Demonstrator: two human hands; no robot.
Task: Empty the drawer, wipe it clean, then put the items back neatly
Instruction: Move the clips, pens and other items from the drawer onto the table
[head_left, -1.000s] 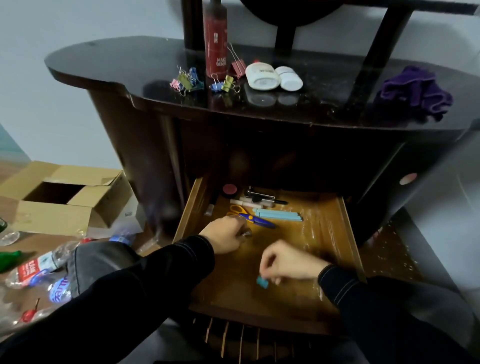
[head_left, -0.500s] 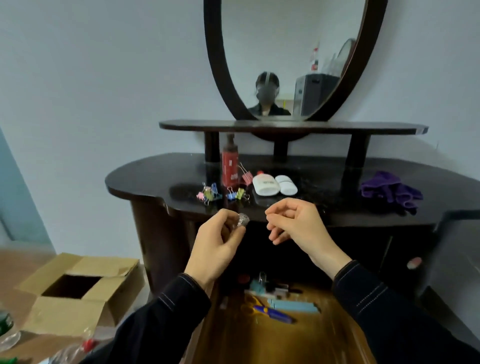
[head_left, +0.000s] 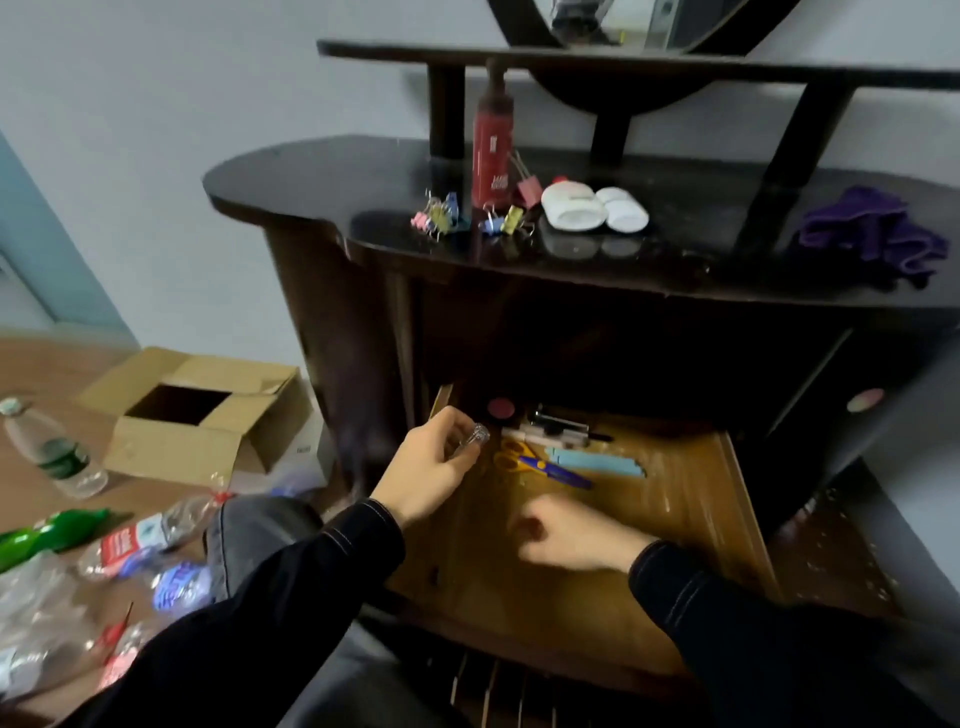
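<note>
Over drawer (head_left: 727, 499) left edge: left hand (head_left: 431, 467) gripping clear object (head_left: 475, 437).

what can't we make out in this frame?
Head view only:
- Right hand: motion-blurred, grip unreadable.
- Small clear shiny object in left hand: too small to identify.
- Wooden drawer back: in shadow under the tabletop.
- Oval mirror: cut off by the top edge.
</note>
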